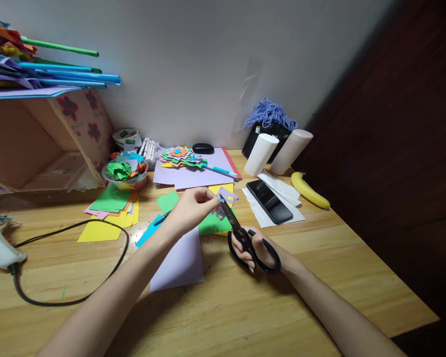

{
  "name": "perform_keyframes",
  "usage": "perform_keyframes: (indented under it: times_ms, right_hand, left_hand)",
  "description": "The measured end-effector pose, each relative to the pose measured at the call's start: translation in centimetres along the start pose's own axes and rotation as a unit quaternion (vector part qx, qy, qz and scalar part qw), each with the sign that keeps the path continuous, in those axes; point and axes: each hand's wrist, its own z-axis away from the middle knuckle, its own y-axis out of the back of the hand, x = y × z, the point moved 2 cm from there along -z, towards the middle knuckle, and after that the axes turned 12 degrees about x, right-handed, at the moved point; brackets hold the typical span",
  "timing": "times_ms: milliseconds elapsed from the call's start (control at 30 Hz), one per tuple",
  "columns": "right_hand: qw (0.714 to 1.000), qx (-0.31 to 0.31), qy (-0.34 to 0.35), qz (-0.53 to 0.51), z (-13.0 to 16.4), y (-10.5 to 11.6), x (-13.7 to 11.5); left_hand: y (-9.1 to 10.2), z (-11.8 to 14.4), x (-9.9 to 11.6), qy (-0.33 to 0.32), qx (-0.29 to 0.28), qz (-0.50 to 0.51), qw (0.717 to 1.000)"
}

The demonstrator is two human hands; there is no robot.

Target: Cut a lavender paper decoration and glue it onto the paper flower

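Observation:
My left hand [194,208] pinches a tiny piece of blue paper [221,199] between thumb and fingertips, above the paper sheets. In my right hand [258,250] is a pair of black-handled scissors [238,228], its blade tips at the blue piece. Beneath the tips lie a cut-up scrap of lilac paper [228,195] and a green sheet [211,225]. Under my left wrist are a lilac sheet [184,265], a blue sheet [145,238] and a pen [161,218].
At the back, a layered paper flower [180,154] rests on lilac paper. A bowl of paper scraps [124,181] stands left, near a glue gun [2,248] with a looping cord. A phone [269,201], a banana [309,191] and white rolls [260,154] are on the right.

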Motion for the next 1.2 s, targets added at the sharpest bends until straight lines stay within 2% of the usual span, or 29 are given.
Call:
perform_keyframes:
  times_ms: [333, 733, 1067, 1200]
  right_hand:
    - [1.000, 0.004, -0.018, 0.014, 0.5, -0.6, -2.0]
    - [0.999, 0.018, -0.033, 0.019, 0.5, -0.6, -2.0]
    - [1.000, 0.019, -0.019, 0.004, 0.1, -0.3, -1.1]
    - [0.999, 0.029, -0.041, -0.020, 0.0, -0.6, -1.4]
  left_hand:
    - [0.8, -0.2, 0.1, 0.005, -0.046, 0.002, 0.999]
    - [0.8, -0.5, -0.4, -0.001, -0.072, 0.007, 0.997]
    - [0.8, -0.6, -0.3, -0.012, -0.036, -0.022, 0.999]
    - [0.8, -0.4, 0.0, -0.005, -0.026, -0.020, 0.999]
